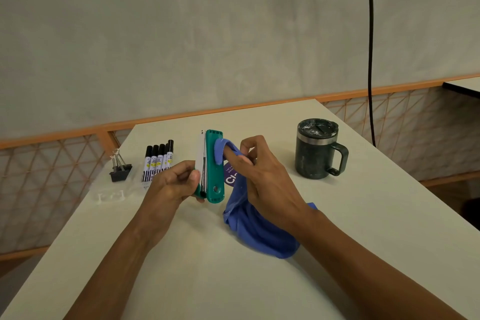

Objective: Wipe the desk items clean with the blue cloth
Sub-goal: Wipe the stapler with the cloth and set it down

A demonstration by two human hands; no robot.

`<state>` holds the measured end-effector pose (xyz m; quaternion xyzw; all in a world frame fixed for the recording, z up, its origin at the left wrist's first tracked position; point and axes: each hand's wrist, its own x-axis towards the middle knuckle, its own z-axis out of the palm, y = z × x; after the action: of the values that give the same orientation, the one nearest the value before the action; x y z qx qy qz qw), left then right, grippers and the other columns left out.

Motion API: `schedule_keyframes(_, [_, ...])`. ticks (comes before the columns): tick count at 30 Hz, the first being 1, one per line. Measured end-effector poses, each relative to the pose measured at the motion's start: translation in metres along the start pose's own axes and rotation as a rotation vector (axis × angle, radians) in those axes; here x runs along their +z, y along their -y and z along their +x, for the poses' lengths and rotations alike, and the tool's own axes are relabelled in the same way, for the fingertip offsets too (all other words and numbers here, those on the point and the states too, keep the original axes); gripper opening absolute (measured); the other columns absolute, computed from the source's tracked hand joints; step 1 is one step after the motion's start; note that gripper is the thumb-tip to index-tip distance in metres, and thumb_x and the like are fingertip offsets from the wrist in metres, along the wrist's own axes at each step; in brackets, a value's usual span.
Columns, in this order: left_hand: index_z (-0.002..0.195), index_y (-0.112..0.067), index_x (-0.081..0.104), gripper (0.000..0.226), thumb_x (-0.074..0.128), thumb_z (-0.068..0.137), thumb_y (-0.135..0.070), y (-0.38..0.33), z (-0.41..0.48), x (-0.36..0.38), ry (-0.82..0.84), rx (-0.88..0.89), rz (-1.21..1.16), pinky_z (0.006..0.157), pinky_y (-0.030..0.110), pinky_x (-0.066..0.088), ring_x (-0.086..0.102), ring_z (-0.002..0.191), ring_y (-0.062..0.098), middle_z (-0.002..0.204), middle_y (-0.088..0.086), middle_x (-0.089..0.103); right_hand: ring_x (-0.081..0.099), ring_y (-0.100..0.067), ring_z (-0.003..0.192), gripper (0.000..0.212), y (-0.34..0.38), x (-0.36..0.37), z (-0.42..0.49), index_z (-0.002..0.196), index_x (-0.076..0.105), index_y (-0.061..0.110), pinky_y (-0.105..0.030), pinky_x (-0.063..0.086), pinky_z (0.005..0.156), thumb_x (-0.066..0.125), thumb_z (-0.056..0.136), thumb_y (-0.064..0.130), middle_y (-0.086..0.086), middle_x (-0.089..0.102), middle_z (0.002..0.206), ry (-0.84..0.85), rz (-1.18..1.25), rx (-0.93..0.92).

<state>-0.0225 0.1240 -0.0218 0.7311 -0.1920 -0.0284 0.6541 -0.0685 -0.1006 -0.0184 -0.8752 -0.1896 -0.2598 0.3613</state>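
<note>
Two forearms reach in over the bench [233,280]. Most of the cloth [259,234] lies heaped under the right wrist, with one end drawn up into the right hand [262,174]. That hand pinches the cloth between thumb and curled fingers, its forefinger [232,154] stretched out under the cloth's tip and pressed on the green stapler [217,182]. The left hand [171,184] is clamped round the stapler's near end, holding it on end with its flat base facing the cloth.

To do this well, I'd say: grip firm and low, clear of the wiped face. Run the covered fingertip the full length and into the ribbed far end, then turn the stapler. The mug [315,156] waits beyond the right hand, and the markers [158,161] and clips [120,170] lie past the left.
</note>
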Motion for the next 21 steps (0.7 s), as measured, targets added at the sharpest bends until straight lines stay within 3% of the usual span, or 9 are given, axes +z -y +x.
schedule_keyframes(2, [0.124,-0.015,0.070,0.024,0.063,0.103,-0.026,-0.002,-0.001,0.000,-0.003,0.012,0.018,0.091,0.037,0.064,0.074,0.106,0.033,0.112,0.008,0.080,0.060,-0.026,0.113,0.052,-0.006,0.002,-0.001,0.136,0.036,0.048,-0.034,0.061,0.072,0.060,0.107,0.011,0.017,0.038,0.128,-0.009,-0.171,-0.108])
schedule_keyframes(4, [0.124,-0.019,0.071,0.032,0.060,0.096,-0.032,-0.003,-0.001,0.000,0.004,0.013,0.024,0.092,0.041,0.063,0.075,0.106,0.031,0.113,0.008,0.079,0.060,-0.028,0.113,0.064,-0.009,0.004,-0.001,0.141,0.035,0.049,-0.036,0.063,0.075,0.063,0.103,0.005,0.009,0.034,0.133,-0.020,-0.223,-0.112])
schedule_keyframes(6, [0.113,-0.035,0.078,0.022,0.062,0.102,-0.025,-0.004,-0.001,0.001,-0.007,0.011,0.027,0.088,0.032,0.063,0.076,0.107,0.021,0.110,0.000,0.080,0.060,-0.030,0.116,0.063,-0.010,0.006,0.000,0.139,0.034,0.053,-0.039,0.064,0.080,0.061,0.105,0.007,0.007,0.036,0.135,-0.015,-0.161,-0.064])
schedule_keyframes(8, [0.102,-0.050,0.080,0.034,0.061,0.106,-0.021,-0.007,-0.003,0.006,0.032,0.029,0.047,0.085,0.026,0.062,0.076,0.106,0.014,0.110,-0.005,0.081,0.060,-0.026,0.112,0.057,-0.015,0.007,0.001,0.139,0.039,0.052,-0.039,0.064,0.079,0.057,0.107,0.007,0.006,0.037,0.135,-0.046,-0.146,-0.087])
schedule_keyframes(12, [0.111,-0.033,0.079,0.021,0.061,0.102,-0.029,-0.004,-0.005,0.013,0.043,0.044,0.074,0.088,0.035,0.063,0.076,0.103,0.022,0.112,0.003,0.080,0.050,-0.005,0.101,0.040,-0.023,0.008,0.003,0.147,0.057,0.025,-0.029,0.061,0.070,0.045,0.110,0.015,0.019,0.033,0.127,-0.157,-0.119,-0.047])
schedule_keyframes(14, [0.110,-0.029,0.075,0.018,0.059,0.109,-0.020,-0.003,-0.003,0.014,-0.013,0.032,0.088,0.086,0.030,0.062,0.075,0.097,0.019,0.106,-0.003,0.081,0.044,-0.001,0.102,0.042,-0.024,0.009,0.001,0.151,0.054,0.027,-0.021,0.059,0.073,0.046,0.111,0.015,0.023,0.030,0.124,-0.168,-0.067,-0.007])
schedule_keyframes(16, [0.113,-0.026,0.071,0.021,0.054,0.110,-0.015,-0.003,-0.003,0.010,-0.058,0.011,0.085,0.083,0.026,0.062,0.076,0.093,0.018,0.102,-0.005,0.081,0.042,-0.001,0.099,0.049,-0.022,0.009,-0.001,0.154,0.052,0.031,-0.016,0.053,0.073,0.047,0.108,0.014,0.014,0.034,0.129,-0.207,-0.090,-0.030])
schedule_keyframes(19, [0.123,-0.016,0.071,0.021,0.055,0.110,-0.016,-0.002,-0.002,0.003,-0.080,0.018,0.135,0.089,0.040,0.063,0.074,0.099,0.035,0.108,0.005,0.080,0.047,-0.006,0.094,0.047,-0.014,0.010,-0.003,0.152,0.049,0.038,-0.019,0.051,0.068,0.037,0.109,0.024,0.007,0.037,0.131,-0.161,-0.121,-0.125])
schedule_keyframes(21, [0.124,-0.014,0.071,0.020,0.057,0.110,-0.016,-0.002,-0.002,0.002,-0.083,0.033,0.173,0.094,0.047,0.062,0.074,0.101,0.036,0.110,0.007,0.079,0.050,-0.011,0.093,0.046,-0.009,0.011,-0.003,0.153,0.048,0.037,-0.020,0.050,0.066,0.032,0.110,0.030,0.008,0.037,0.129,-0.121,-0.157,-0.181])
